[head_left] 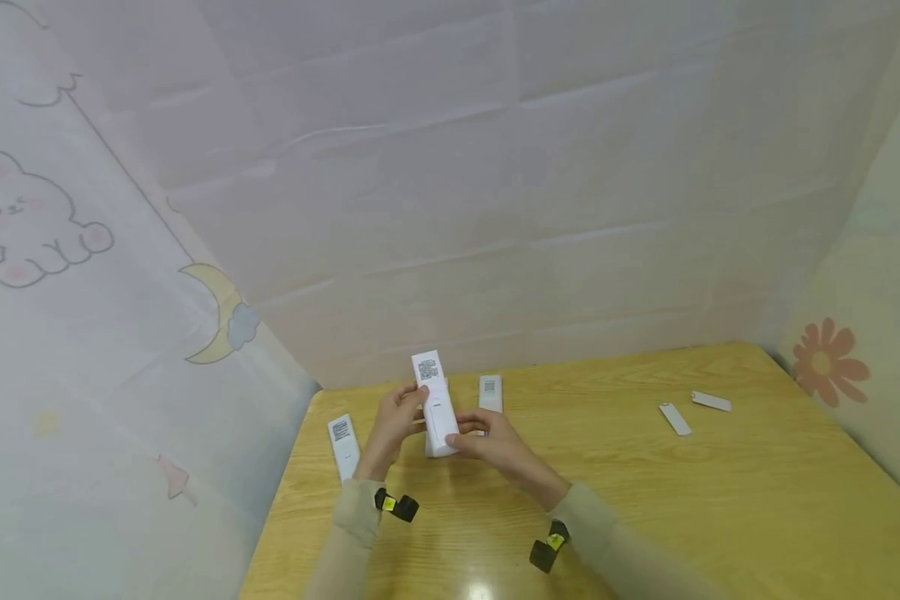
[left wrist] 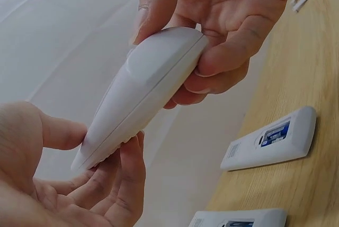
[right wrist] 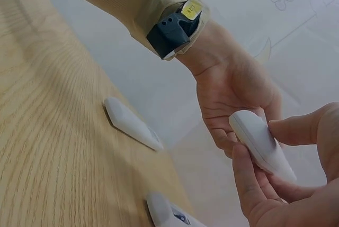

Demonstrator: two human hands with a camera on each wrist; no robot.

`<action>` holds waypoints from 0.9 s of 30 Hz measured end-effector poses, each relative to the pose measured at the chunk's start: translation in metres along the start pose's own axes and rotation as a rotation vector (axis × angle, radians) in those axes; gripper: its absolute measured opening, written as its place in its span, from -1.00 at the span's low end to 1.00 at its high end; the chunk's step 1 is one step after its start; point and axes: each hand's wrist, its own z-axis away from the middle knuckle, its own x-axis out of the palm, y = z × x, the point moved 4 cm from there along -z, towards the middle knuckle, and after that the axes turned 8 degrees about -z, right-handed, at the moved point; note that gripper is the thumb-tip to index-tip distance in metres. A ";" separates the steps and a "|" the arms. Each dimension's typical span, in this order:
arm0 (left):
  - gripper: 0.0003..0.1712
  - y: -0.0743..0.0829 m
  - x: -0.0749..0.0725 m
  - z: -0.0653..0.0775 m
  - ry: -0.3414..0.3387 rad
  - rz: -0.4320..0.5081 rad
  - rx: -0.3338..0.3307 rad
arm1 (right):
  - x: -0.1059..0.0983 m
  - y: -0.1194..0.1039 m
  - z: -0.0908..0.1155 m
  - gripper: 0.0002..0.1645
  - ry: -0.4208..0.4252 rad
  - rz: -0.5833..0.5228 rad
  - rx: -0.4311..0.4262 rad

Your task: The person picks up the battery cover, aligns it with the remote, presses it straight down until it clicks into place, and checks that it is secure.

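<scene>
A white remote control (head_left: 441, 421) is held above the table, its back with a printed label and battery cover facing up. My left hand (head_left: 396, 423) grips it near the label end, thumb on the back. At the battery-cover end, my right hand (head_left: 497, 439) pinches it, thumb against the edge of the cover. The left wrist view shows the held remote (left wrist: 143, 89) from the side, with fingers of both hands around its ends. On the table below it, another remote (left wrist: 296, 142) has its battery compartment uncovered, showing blue batteries (left wrist: 275, 133).
One white remote (head_left: 343, 442) lies by the left forearm, and another (head_left: 491, 392) behind the right hand. Farther right on the wooden table (head_left: 720, 500) lie two loose battery covers, one (head_left: 676, 419) nearer and one (head_left: 711, 402) behind. Printed cloth (head_left: 495, 208) hangs behind.
</scene>
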 end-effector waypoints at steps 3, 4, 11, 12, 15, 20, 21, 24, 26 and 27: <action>-0.34 -0.001 -0.008 -0.001 0.006 0.000 -0.005 | 0.006 -0.001 -0.003 -0.37 -0.001 -0.007 -0.006; -0.34 -0.001 -0.010 -0.001 0.007 0.000 -0.001 | 0.008 -0.001 -0.004 -0.37 -0.005 -0.015 -0.005; -0.34 -0.005 -0.023 -0.001 -0.027 -0.013 0.015 | 0.017 0.002 -0.011 -0.39 -0.004 -0.001 0.009; -0.35 -0.006 -0.025 -0.001 -0.031 -0.016 0.014 | 0.019 0.003 -0.012 -0.39 0.001 0.015 0.011; -0.36 -0.008 -0.029 -0.004 -0.036 -0.026 0.026 | 0.021 0.005 -0.015 -0.40 0.015 0.040 0.012; -0.34 -0.010 -0.037 -0.006 -0.034 -0.044 0.030 | 0.029 0.010 -0.025 -0.43 0.045 0.055 -0.001; -0.34 -0.011 -0.038 -0.007 -0.030 -0.048 0.021 | 0.031 0.011 -0.027 -0.45 0.051 0.065 -0.004; -0.32 -0.014 -0.043 -0.008 -0.023 -0.047 -0.004 | 0.036 0.016 -0.031 -0.46 0.075 0.095 0.003; -0.31 -0.016 -0.044 -0.009 -0.025 -0.048 -0.017 | 0.037 0.019 -0.033 -0.46 0.084 0.107 0.006; -0.31 -0.017 -0.044 -0.010 -0.028 -0.048 -0.020 | 0.037 0.019 -0.033 -0.46 0.089 0.107 0.012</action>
